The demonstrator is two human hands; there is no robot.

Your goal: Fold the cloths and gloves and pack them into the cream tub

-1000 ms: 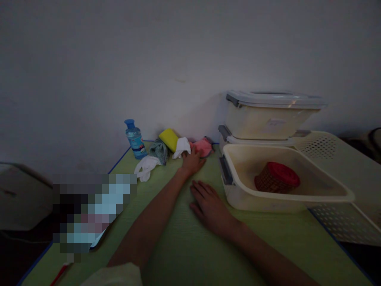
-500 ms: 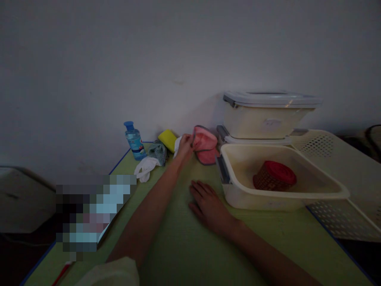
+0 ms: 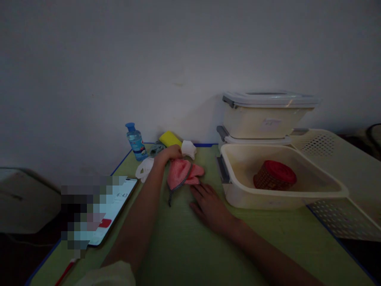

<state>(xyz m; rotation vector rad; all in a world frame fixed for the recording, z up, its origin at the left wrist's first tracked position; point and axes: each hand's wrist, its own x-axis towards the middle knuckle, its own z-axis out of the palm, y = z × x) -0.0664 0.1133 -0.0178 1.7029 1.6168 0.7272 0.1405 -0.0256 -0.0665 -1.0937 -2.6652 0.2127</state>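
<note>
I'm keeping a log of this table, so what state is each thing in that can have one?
Left hand: closed on the pink cloth
Pink cloth: held, crumpled
Right hand: open, palm down on the green table
Blue bottle: capped, upright
Phone: screen lit
Top box: closed
Front box: open, red container inside
Grey-green cloth: crumpled, partly hidden

Cloth [image 3: 180, 173] between left hand [image 3: 172, 153] and right hand [image 3: 212, 208], tub [image 3: 285, 194] at right.
Left on the surface [image 3: 178, 246]: phone [image 3: 118, 205], bottle [image 3: 137, 143] behind it. Behind the left hand, sponge [image 3: 170, 139]. Stacked boxes [image 3: 264, 122] stand behind the tub, which has an object [image 3: 275, 175] in it; basket [image 3: 342, 159] farther right. Wall [image 3: 178, 59] behind the surface.
</note>
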